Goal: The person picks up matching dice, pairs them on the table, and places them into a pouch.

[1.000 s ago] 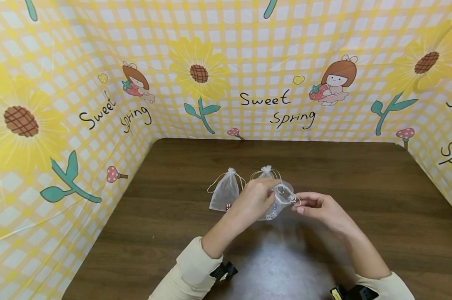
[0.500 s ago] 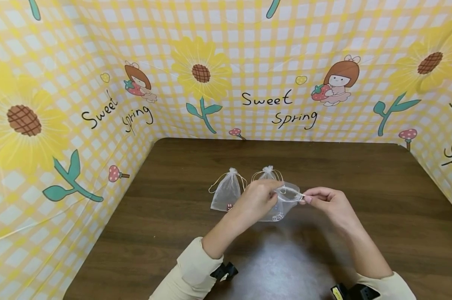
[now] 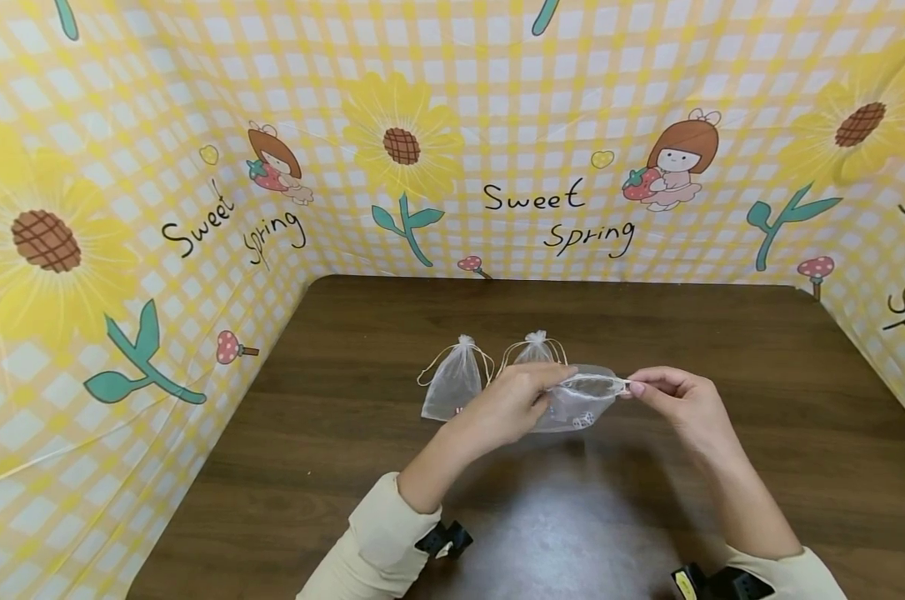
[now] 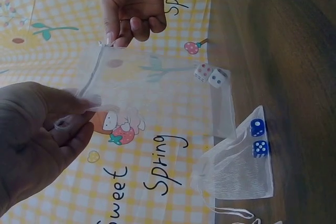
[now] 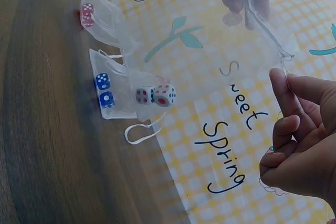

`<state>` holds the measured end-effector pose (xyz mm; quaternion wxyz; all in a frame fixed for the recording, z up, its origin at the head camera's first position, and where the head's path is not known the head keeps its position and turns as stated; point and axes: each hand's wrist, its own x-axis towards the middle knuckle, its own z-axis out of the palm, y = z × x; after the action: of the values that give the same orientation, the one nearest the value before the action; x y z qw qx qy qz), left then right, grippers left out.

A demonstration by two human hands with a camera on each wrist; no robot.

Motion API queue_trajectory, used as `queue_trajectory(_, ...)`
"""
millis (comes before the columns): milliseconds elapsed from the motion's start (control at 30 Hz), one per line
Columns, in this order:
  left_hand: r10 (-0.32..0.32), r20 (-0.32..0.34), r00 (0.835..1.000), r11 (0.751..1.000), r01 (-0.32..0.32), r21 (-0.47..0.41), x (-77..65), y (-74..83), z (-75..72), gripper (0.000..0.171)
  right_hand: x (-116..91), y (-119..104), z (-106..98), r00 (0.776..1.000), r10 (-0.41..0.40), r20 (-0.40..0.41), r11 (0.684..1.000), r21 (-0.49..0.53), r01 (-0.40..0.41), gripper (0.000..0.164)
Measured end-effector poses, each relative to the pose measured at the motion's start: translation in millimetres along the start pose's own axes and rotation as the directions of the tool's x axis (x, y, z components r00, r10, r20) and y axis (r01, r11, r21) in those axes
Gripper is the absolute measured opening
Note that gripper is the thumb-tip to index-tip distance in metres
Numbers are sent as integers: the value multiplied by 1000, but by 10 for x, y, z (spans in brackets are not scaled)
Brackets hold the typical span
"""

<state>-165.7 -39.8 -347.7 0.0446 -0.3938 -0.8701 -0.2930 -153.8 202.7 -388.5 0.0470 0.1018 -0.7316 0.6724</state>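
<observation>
A sheer white organza drawstring bag (image 3: 583, 408) hangs with its mouth stretched between my two hands. Two white dice (image 5: 155, 95) sit at its bottom. My left hand (image 3: 508, 404) pinches one side of the rim between thumb and fingers. At the opposite corner, the thumb and index finger of my right hand (image 3: 685, 408) pinch the drawstring, while its other fingers curl inward in the right wrist view. Beyond the held bag, a second bag (image 4: 236, 174) with two blue dice (image 4: 258, 138) lies on the table, partly hidden by my left hand in the head view.
A third drawn-up bag (image 3: 452, 383) containing red dice (image 5: 87, 14) lies to the left on the brown wooden table (image 3: 332, 450). Yellow checked cloth (image 3: 527, 108) with flower prints walls the table's back and sides.
My right hand has moved right, pulling the drawstring corner outward. The bag's mouth is now wider and straighter, and its dice have shifted right. My left hand has stayed nearly in place.
</observation>
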Motion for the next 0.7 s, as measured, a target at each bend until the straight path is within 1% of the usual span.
queue_trajectory(133,40,-52,998,999,-40,-8,-4,-32,11,41,-16,-2,-18,1000,8,-19,1000,10,-8,7)
queue_trajectory(200,34,-96,995,999,-36,-22,-5,-42,18,39,-24,-6,-27,1000,6,-25,1000,9,-6,8)
queue_trajectory(267,7,-162,987,999,-14,-42,-11,-51,30,37,-32,-9,-32,1000,3,-31,1000,8,-3,9)
queue_trajectory(333,-19,-242,970,998,4,-62,-16,-58,44,34,-39,-11,-34,999,0,-36,1000,13,1,9)
queue_trajectory(433,-44,-361,931,995,10,-96,-20,-72,68,30,-46,-12,-34,999,-7,-43,1000,26,8,9)
queue_trajectory(500,-51,-419,906,993,-1,-121,-19,-85,81,23,-48,-11,-34,999,-12,-48,999,39,14,9)
queue_trajectory(567,-68,-454,889,987,-7,-162,-17,-96,91,16,-47,-7,-36,998,-18,-56,999,50,21,9)
queue_trajectory(633,-101,-469,878,976,-3,-216,-17,-104,99,10,-45,-4,-39,998,-25,-64,998,58,28,8)
queue_trajectory(700,-141,-471,871,962,8,-272,-17,-111,111,5,-44,-2,-42,997,-29,-67,997,66,33,8)
